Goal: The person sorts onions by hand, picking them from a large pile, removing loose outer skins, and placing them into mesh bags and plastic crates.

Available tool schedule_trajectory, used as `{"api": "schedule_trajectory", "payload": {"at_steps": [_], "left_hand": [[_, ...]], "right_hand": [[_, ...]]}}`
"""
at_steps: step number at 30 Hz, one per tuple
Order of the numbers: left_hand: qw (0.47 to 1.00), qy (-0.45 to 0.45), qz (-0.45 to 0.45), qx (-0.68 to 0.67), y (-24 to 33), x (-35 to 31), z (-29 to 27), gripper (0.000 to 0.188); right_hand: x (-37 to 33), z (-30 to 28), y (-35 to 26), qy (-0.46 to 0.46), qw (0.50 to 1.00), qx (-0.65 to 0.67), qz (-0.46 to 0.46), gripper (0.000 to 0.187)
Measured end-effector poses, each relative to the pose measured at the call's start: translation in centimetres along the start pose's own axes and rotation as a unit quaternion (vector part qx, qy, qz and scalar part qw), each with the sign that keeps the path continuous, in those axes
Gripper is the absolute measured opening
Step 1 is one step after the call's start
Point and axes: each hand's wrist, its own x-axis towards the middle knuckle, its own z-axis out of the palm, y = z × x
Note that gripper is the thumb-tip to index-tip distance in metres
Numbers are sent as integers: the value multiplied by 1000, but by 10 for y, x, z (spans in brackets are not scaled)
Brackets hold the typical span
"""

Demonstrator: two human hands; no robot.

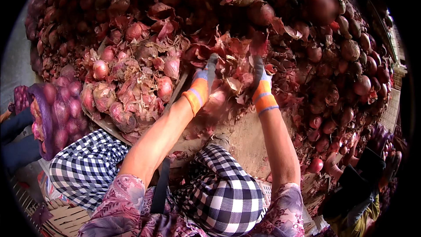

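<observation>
My left hand (206, 79), in an orange glove with blue bands and a dark grey palm, reaches into a heap of dry red onion skins. My right hand (260, 79), gloved alike, stands edgewise a short way to the right. Fingers on both hands look stretched out, with the tips partly hidden by skins. Between the palms lies a loose mass of papery onion skins (237, 68), some blurred by motion. Just left of my left hand, red onions (165, 88) and peelings fill a shallow tray with a raised edge (177, 85).
Big piles of red onions (351, 50) rise ahead and to the right. A purple mesh sack of onions (59, 109) stands at the left, near another person's dark-clothed legs (17, 136). Another person's arm (335, 166) shows at lower right. A brown board (247, 138) lies before my checked-cloth knees.
</observation>
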Motion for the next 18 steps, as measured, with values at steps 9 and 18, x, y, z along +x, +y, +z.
{"api": "schedule_trajectory", "payload": {"at_steps": [9,18], "left_hand": [[986,-93,129,50,49,55,13,48],[920,-177,200,-286,51,-1,-101,22]], "right_hand": [[-48,67,-26,-172,980,97,38,36],[-73,122,-52,-487,872,-40,-2,40]]}}
